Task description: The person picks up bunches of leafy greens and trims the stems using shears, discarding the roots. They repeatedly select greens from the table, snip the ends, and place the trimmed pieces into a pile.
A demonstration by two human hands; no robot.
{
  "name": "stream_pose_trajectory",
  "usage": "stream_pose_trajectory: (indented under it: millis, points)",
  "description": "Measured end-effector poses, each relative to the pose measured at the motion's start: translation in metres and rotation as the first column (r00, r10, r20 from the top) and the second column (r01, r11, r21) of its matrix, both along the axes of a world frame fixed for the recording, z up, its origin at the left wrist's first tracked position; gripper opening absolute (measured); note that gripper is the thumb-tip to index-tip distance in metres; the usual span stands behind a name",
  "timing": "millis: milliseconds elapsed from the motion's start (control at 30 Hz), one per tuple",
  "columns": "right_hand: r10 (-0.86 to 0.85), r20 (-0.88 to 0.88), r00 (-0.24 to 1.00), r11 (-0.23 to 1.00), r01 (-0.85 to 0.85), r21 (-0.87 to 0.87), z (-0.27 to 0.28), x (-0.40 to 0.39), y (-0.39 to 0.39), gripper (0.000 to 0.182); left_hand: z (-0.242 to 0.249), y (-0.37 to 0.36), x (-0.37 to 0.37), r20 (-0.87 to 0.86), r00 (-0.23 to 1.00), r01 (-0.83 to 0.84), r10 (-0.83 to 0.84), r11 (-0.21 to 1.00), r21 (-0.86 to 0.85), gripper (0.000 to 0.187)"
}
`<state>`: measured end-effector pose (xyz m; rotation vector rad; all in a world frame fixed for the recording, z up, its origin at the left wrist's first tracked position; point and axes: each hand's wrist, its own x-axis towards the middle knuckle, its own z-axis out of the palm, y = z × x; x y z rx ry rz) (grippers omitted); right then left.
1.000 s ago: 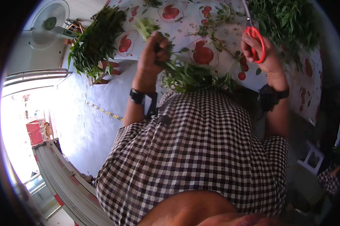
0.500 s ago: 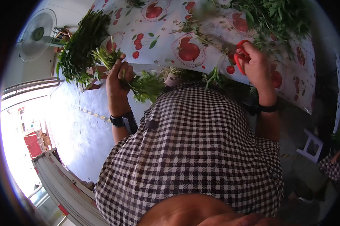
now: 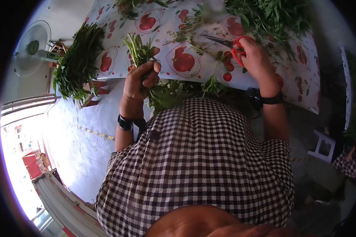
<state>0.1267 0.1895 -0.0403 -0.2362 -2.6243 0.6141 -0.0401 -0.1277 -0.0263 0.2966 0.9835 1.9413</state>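
My left hand (image 3: 140, 81) is wrapped round a bunch of green stems (image 3: 137, 49), cut ends up and leaves hanging below the fist by the table edge. In my right hand (image 3: 255, 59) are red-handled scissors (image 3: 238, 50); their dark blades point left over the table and look closed. Loose thin stems (image 3: 195, 43) lie on the fruit-patterned tablecloth (image 3: 166, 29) between the hands. One leafy sprig (image 3: 212, 86) hangs over the front edge.
A large pile of long greens (image 3: 79, 61) overhangs the table's left end. More leafy greens (image 3: 270, 17) lie at the back right. A fan (image 3: 32, 47) stands at the far left, a white stool (image 3: 322, 146) at the right. Part of another person (image 3: 348, 162) shows at the far right.
My left hand has moved right with the bunch, whose stems now point more upright. The scissors have turned so their blades show. The whole view has shifted slightly.
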Motion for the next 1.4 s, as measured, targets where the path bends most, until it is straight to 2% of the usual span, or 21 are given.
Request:
stream_pose_trajectory:
  millis: [100,267,300,400,500,533,600,733,833,933,1033,1133,1167,1233,1267,1333,1367,1400]
  points:
    - [0.010,-0.015,1.000,0.997,-0.009,0.077,0.007,0.002,-0.005,0.030,0.000,0.009,-0.004,0.039,0.993,0.106,-0.109,0.992,0.061,0.040]
    - [0.139,-0.158,0.978,0.972,-0.104,0.211,0.032,0.005,-0.030,0.024,0.018,0.039,0.002,0.041,0.996,0.089,-0.084,0.989,-0.121,0.034]
    - [0.201,-0.242,0.949,0.957,-0.138,0.255,0.035,0.001,-0.037,0.020,0.020,0.046,0.002,0.051,0.996,0.079,-0.071,0.982,-0.172,0.033]
    - [0.263,-0.292,0.920,0.948,-0.190,0.256,0.036,-0.003,-0.058,0.017,0.023,0.066,0.008,-0.034,0.977,0.204,-0.210,0.970,-0.130,0.027]
    - [0.261,-0.311,0.914,0.951,-0.189,0.243,0.038,-0.006,-0.078,0.019,0.015,0.079,0.021,-0.108,0.940,0.301,-0.325,0.934,-0.191,0.030]
    - [0.262,-0.323,0.909,0.952,-0.189,0.242,0.037,-0.008,-0.081,0.019,0.015,0.083,0.024,-0.079,0.948,0.284,-0.308,0.932,-0.223,0.030]
    - [0.284,-0.331,0.900,0.954,-0.232,0.188,0.036,-0.008,-0.085,0.026,0.017,0.086,0.032,-0.015,0.962,0.256,-0.272,0.922,-0.290,0.029]
    - [0.285,-0.302,0.910,0.957,-0.289,0.032,0.031,-0.004,-0.089,0.029,0.000,0.080,0.025,0.027,0.944,0.329,-0.328,0.940,-0.093,0.024]
    - [0.345,-0.298,0.890,0.918,-0.385,-0.090,0.032,-0.004,-0.093,0.028,0.006,0.077,0.026,0.171,0.923,0.348,-0.345,0.937,0.014,0.019]
    - [0.372,-0.287,0.883,0.898,-0.421,-0.130,0.033,-0.007,-0.099,0.028,0.006,0.074,0.031,0.198,0.946,0.280,-0.258,0.956,-0.092,0.019]
    - [0.404,-0.285,0.869,0.860,-0.467,-0.204,0.030,-0.011,-0.100,0.028,0.003,0.068,0.028,0.133,0.963,0.253,-0.233,0.953,-0.166,0.019]
    - [0.445,-0.283,0.850,0.811,-0.516,-0.275,0.030,-0.016,-0.101,0.030,-0.005,0.061,0.023,0.221,0.946,0.260,-0.237,0.962,-0.083,0.021]
    - [0.458,-0.280,0.844,0.797,-0.529,-0.291,0.031,-0.018,-0.101,0.030,-0.004,0.058,0.022,0.218,0.959,0.214,-0.183,0.968,-0.128,0.020]
    - [0.400,-0.218,0.890,0.765,-0.455,-0.456,0.042,-0.022,-0.096,0.029,0.008,0.048,0.021,0.201,0.977,0.115,-0.072,0.970,-0.215,0.020]
    - [0.375,-0.181,0.909,0.739,-0.411,-0.534,0.047,-0.023,-0.093,0.029,0.007,0.040,0.015,0.171,0.984,0.070,-0.047,0.988,-0.134,0.019]
    - [0.260,-0.130,0.957,0.801,-0.288,-0.525,0.052,-0.034,-0.078,0.028,-0.001,0.013,0.000,0.117,0.993,-0.013,0.010,0.999,0.030,0.019]
    - [0.198,-0.104,0.975,0.826,-0.223,-0.517,0.053,-0.044,-0.067,0.027,-0.003,-0.003,-0.006,0.152,0.988,-0.032,0.014,0.993,0.117,0.019]
    - [0.186,-0.111,0.976,0.883,-0.216,-0.417,0.048,-0.056,-0.052,0.026,-0.005,-0.018,-0.012,0.184,0.983,-0.052,0.014,0.978,0.204,0.018]
